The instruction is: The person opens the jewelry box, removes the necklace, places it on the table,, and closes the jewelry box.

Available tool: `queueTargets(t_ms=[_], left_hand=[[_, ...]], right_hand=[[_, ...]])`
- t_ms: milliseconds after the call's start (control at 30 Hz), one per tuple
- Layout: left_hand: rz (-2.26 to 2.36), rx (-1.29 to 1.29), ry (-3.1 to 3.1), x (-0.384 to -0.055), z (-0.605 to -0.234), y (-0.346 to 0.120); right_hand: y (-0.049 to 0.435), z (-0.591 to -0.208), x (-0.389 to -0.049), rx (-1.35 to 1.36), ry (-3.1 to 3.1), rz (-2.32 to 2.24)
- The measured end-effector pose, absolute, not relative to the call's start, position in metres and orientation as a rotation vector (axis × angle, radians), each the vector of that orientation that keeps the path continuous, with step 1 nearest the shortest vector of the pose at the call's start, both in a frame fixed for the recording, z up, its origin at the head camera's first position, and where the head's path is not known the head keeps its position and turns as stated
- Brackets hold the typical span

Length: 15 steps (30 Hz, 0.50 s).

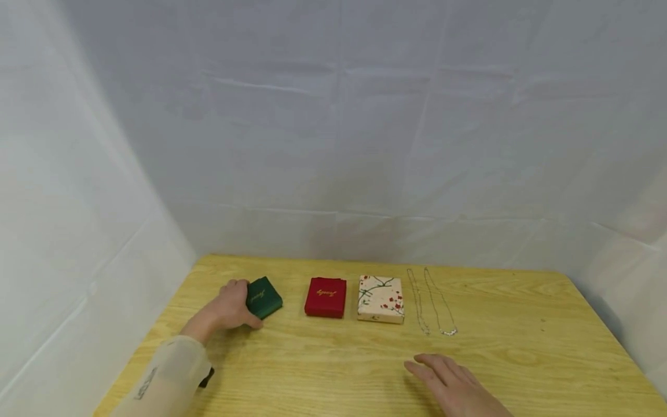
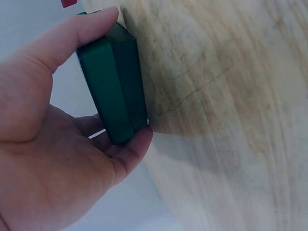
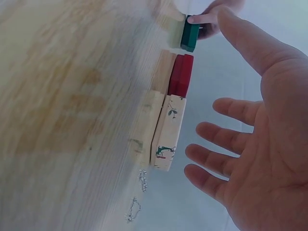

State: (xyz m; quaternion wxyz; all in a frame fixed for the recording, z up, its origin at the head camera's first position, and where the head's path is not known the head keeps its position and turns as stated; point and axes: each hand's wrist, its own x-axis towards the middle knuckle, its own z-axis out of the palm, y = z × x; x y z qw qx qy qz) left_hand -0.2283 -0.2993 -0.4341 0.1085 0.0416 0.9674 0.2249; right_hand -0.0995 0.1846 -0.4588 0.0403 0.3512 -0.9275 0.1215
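My left hand [image 1: 233,307] grips a small green box [image 1: 263,297] with gold lettering at the left of the table. In the left wrist view the thumb lies across one end of the green box [image 2: 108,91] and the fingers curl round the other end. The box sits turned at an angle in the head view. My right hand [image 1: 452,382] hovers over the table's front, holding nothing. Its fingers are spread and relaxed in the right wrist view. Nearest to it lie two thin silver necklaces, the right necklace [image 1: 449,332] with a sparkling front piece and the left necklace [image 1: 420,307] beside it.
A red box [image 1: 325,297] with gold lettering stands right of the green one. Beside it is a cream box [image 1: 381,299] with a red-flower and branch print. The wooden table [image 1: 312,370] meets white cloth walls [image 1: 365,145] at the back and sides.
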Motion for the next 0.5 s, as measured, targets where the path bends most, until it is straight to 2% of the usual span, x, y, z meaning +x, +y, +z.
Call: queueTargets(t_ms=[500], left_hand=[[0.743,0.141,2.908,-0.2285,-0.4419,-0.3048]], right_hand=[[0.1862,-0.4586,-0.1014,1.096,-2.845,0.381]])
